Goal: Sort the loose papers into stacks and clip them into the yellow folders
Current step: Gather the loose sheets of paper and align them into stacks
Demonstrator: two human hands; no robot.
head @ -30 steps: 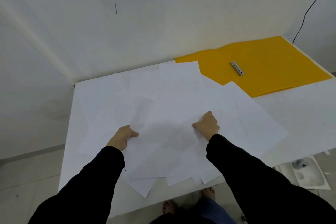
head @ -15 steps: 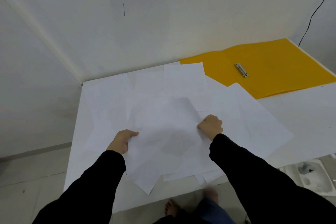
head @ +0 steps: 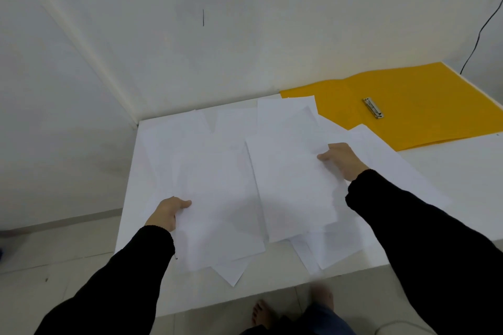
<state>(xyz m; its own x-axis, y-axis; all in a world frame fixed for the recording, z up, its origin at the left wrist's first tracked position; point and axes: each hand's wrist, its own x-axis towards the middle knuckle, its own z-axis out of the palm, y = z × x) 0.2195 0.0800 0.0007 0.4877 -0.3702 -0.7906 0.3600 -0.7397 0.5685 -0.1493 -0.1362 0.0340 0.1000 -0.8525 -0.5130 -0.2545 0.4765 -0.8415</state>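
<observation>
Loose papers (head: 217, 198) strewn over the white table (head: 449, 171), mid-frame. Left hand (head: 168, 212) pinching one sheet's left edge; right hand (head: 343, 160) pinching another's right edge. Thin, floppy, slippery (best gripped by edges). Yellow folder (head: 422, 106) open, upper right.

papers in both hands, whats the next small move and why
Probably bring the two sheets together into one stack. The left hand pinches one sheet by its left edge, and the right hand pinches another sheet by its right edge. More loose papers lie scattered beneath. The yellow folder lies open with its metal clip bare, so stacking likely comes first.
</observation>
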